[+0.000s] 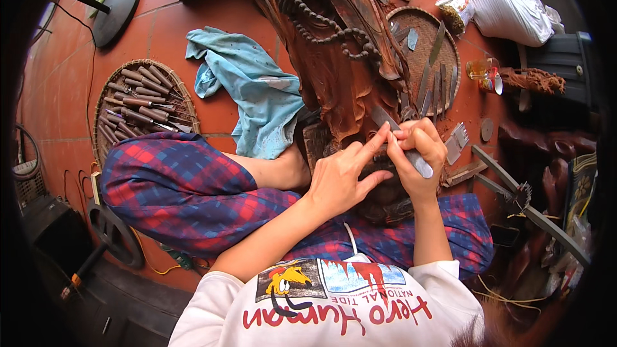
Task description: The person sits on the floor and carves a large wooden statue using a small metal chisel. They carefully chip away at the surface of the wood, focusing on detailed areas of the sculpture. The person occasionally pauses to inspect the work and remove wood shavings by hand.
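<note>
A reddish-brown carved wooden statue (334,83) with robe folds and a bead string lies in front of me, its lower part reaching my lap. My right hand (421,148) is closed around a flat grey metal file (380,115), whose rounded end sticks out below the fingers. The file's far part rests against the carving's right side. My left hand (347,177) lies over the carving with index finger and thumb spread. Its index fingertip touches the file beside the right fingers. The exact contact between file and wood is partly hidden by my fingers.
A round woven basket (96,135) of wooden-handled chisels stands at left, near a light blue cloth (257,90). Another woven tray (418,22) on the right holds several flat files. A grey metal clamp-like tool (524,196) and a white sack (508,3) lie farther right.
</note>
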`<state>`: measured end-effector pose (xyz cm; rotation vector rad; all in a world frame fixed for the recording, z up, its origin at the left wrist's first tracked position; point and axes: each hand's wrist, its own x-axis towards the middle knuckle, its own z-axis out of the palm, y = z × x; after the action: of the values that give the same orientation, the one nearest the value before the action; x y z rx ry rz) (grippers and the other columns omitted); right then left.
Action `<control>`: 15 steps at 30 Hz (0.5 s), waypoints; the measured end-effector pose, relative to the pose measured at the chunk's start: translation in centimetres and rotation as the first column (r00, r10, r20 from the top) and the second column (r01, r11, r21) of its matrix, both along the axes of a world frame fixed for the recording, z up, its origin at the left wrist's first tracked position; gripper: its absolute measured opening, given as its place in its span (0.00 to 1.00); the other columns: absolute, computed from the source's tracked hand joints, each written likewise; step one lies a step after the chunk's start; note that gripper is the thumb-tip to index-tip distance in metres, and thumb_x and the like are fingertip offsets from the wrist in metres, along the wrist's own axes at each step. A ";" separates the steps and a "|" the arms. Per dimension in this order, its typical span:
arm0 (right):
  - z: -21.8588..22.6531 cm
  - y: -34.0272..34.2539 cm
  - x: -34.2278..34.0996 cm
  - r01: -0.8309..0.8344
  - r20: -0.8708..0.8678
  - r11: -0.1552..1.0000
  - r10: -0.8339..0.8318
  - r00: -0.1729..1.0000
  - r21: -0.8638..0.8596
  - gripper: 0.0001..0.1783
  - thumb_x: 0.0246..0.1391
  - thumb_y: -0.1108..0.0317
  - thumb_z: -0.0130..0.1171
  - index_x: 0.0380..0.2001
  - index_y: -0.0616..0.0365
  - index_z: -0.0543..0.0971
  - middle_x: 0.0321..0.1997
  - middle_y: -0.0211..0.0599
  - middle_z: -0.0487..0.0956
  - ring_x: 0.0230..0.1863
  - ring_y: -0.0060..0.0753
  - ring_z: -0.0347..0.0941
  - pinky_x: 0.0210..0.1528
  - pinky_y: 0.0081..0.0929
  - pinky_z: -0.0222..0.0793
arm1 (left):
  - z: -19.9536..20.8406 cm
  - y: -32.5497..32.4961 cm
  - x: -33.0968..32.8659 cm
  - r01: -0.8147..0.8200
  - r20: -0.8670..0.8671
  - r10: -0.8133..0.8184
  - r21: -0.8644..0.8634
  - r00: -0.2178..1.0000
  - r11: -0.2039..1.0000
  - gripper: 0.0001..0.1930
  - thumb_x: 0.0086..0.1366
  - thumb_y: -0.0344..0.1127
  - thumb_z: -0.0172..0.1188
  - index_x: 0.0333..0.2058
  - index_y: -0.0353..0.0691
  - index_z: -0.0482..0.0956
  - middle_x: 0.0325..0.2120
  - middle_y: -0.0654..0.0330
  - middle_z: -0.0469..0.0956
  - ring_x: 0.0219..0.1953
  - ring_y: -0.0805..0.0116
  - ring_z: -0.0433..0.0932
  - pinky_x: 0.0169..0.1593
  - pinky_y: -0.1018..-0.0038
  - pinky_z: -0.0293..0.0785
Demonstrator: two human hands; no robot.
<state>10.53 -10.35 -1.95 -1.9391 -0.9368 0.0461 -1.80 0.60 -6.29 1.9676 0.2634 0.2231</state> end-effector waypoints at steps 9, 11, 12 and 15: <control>0.3 0.4 -0.2 0.006 -0.027 0.999 -0.007 1.000 -0.048 0.14 0.46 0.86 0.67 0.20 0.63 0.71 0.28 0.36 0.74 0.32 0.27 0.75 0.34 0.22 0.72 | 0.1 0.3 0.2 -0.014 0.017 0.014 0.007 1.000 1.000 0.44 0.58 0.48 0.71 0.72 0.56 0.60 0.29 0.57 0.74 0.28 0.54 0.80 0.31 0.60 0.76; 0.4 -0.9 -0.7 0.037 -0.031 0.998 -0.038 0.999 -0.048 0.12 0.45 0.83 0.69 0.21 0.64 0.73 0.27 0.36 0.75 0.28 0.28 0.75 0.30 0.24 0.70 | 0.2 -0.4 -0.3 0.059 -0.028 -0.058 0.043 0.998 0.997 0.45 0.58 0.48 0.71 0.72 0.56 0.60 0.29 0.57 0.73 0.29 0.54 0.80 0.30 0.61 0.76; 0.5 -0.7 -0.8 0.038 -0.033 0.998 -0.040 0.999 -0.043 0.12 0.45 0.83 0.69 0.21 0.64 0.73 0.27 0.36 0.75 0.28 0.28 0.75 0.30 0.24 0.70 | 0.4 -0.3 -0.4 0.036 -0.015 -0.036 0.026 0.999 0.999 0.44 0.58 0.48 0.71 0.72 0.56 0.60 0.29 0.57 0.73 0.29 0.54 0.80 0.30 0.61 0.76; 1.1 1.0 -0.6 0.034 0.000 0.999 -0.034 0.999 -0.025 0.11 0.46 0.83 0.68 0.22 0.64 0.74 0.27 0.36 0.75 0.27 0.28 0.74 0.29 0.25 0.69 | 1.4 0.7 0.0 -0.018 -0.009 0.018 -0.004 1.000 1.000 0.44 0.58 0.49 0.71 0.72 0.56 0.61 0.30 0.57 0.73 0.29 0.54 0.80 0.30 0.60 0.76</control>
<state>9.94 -9.32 -0.90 -1.9770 -0.9070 0.0385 -1.79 1.28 -4.90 1.9634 0.2872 0.2259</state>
